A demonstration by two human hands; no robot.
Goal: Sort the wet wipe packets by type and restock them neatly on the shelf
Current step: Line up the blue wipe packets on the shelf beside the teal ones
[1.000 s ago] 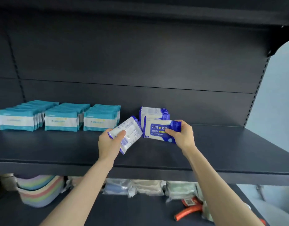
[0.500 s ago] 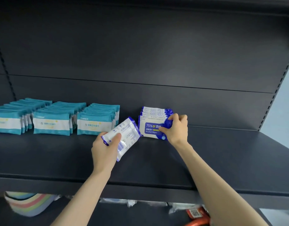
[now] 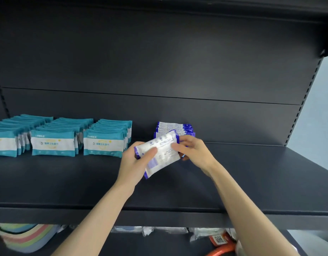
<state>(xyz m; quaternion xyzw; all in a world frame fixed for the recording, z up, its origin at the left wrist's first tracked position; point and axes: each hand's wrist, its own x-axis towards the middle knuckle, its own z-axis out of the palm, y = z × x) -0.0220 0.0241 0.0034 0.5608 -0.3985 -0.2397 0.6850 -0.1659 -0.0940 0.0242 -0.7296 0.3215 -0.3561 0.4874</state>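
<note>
— Packet [image 3: 160, 153] position, why tilted, back side up?

— My left hand [image 3: 135, 164] is clamped on it just near of the blue row [image 3: 175, 129], so my right hand [image 3: 192, 152] can take its far edge; those fingers touch it, half curled.

— Changed?

— Half a second ago my right hand pressed the row; teal rows [image 3: 104, 139] on the shelf [image 3: 252, 182] are untouched.

A shop aisle: dark metal gondola shelf [image 3: 252, 172] with slotted uprights [image 3: 303, 100], stocked with neat rows of teal wet wipe packets [image 3: 104, 143].
</note>
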